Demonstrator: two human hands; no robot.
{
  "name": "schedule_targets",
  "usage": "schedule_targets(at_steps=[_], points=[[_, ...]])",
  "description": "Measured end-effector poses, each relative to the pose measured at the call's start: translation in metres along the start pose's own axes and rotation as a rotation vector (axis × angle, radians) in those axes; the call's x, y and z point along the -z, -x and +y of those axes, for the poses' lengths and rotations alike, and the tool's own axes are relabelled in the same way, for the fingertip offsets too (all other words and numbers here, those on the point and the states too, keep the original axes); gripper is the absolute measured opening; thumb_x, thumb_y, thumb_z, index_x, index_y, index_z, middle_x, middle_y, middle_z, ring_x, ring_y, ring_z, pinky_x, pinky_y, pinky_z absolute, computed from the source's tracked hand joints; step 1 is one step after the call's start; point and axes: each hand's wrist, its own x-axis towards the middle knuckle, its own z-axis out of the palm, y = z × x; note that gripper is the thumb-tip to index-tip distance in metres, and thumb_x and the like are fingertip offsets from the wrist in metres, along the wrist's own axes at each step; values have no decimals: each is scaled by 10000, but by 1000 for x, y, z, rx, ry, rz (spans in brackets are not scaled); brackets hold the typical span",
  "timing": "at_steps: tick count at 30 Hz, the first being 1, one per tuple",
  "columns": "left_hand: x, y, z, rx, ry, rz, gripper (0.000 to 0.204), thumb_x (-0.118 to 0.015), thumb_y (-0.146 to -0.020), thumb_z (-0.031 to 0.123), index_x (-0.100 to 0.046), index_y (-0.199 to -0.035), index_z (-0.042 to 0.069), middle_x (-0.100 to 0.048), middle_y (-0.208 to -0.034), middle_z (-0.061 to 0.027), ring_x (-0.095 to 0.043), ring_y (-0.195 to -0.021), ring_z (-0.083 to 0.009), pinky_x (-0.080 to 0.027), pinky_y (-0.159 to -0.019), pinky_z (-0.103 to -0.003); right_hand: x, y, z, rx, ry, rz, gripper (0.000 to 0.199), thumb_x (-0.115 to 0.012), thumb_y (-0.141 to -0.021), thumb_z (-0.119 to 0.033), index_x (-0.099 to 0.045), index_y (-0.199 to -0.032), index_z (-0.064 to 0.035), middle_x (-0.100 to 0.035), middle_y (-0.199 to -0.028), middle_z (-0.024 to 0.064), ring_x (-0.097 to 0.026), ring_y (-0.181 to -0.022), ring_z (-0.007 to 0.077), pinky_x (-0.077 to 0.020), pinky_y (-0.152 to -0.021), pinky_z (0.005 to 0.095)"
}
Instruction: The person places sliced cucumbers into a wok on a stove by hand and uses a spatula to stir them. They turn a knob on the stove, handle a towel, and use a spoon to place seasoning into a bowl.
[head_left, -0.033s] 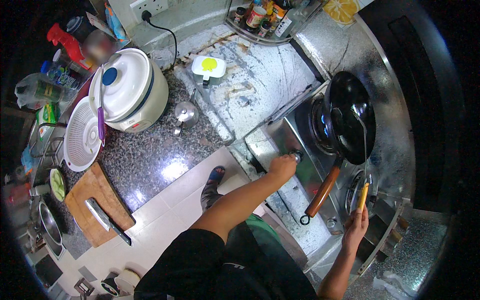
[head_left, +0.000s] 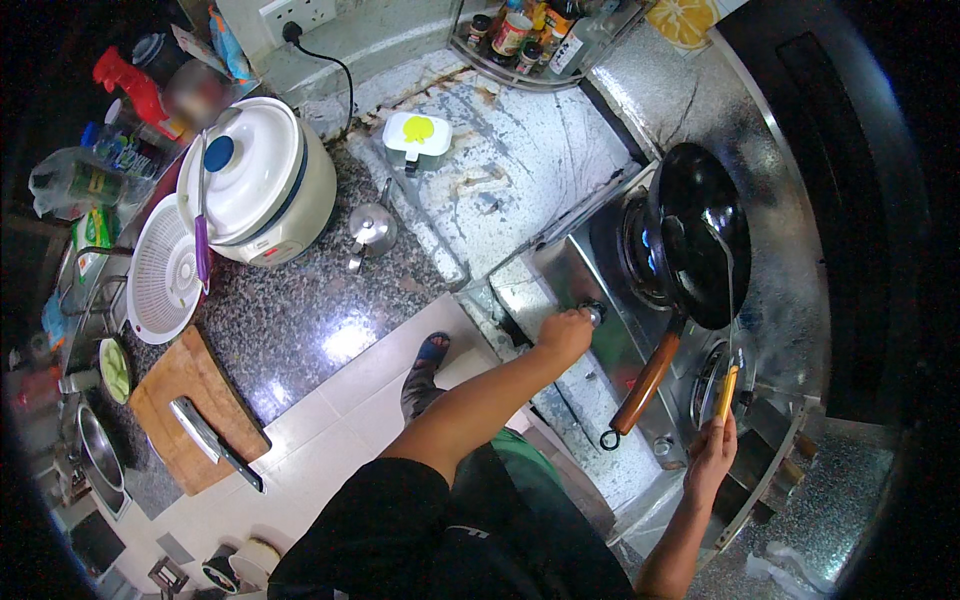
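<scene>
My left hand [head_left: 565,332] is closed on the round knob [head_left: 596,312] at the front of the steel gas stove [head_left: 590,390]. A black wok [head_left: 700,235] with a wooden handle [head_left: 648,385] sits tilted on the left burner, where a blue flame [head_left: 650,250] shows at its edge. My right hand [head_left: 712,455] grips the yellow handle of a long metal spatula [head_left: 728,385], held over the right burner beside the wok.
On the granite counter to the left stand a white rice cooker [head_left: 255,185], a white strainer basket [head_left: 165,280], a small metal teapot [head_left: 372,230] and a wooden cutting board [head_left: 185,405] with a cleaver [head_left: 210,440]. Seasoning bottles [head_left: 530,30] fill the back corner.
</scene>
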Motion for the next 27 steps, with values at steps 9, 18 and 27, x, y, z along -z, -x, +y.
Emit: schedule_targets(at_steps=[9, 18, 27], points=[[22, 7, -8, -44, 123, -93, 360, -577, -834, 397, -590, -888, 41, -655, -787, -148, -646, -743, -323, -509, -629, -442, -9, 3, 7, 61, 121, 47, 351, -504, -949, -229, -494, -1249, -47, -408, -649, -84, -311, -475, -3, -225, -400, 174], [40, 98, -62, 65, 210, -328, 383, -540, -856, 439, -602, -903, 64, -646, -837, -192, -622, -780, -389, -488, -653, -510, 45, -40, 37, 101, 221, -18, 368, -494, -957, -186, -479, -1265, 15, -526, -789, -26, -451, -654, 39, -351, -563, 182], [66, 234, -83, 328, 133, -150, 301, -551, -861, 389, -610, -959, 111, -657, -921, -131, -633, -828, -327, -498, -718, -449, 111, -63, 52, 362, 452, -91, 395, -487, -957, -192, -462, -1285, 26, -562, -1096, 63, -503, -965, 134, -404, -848, 262]])
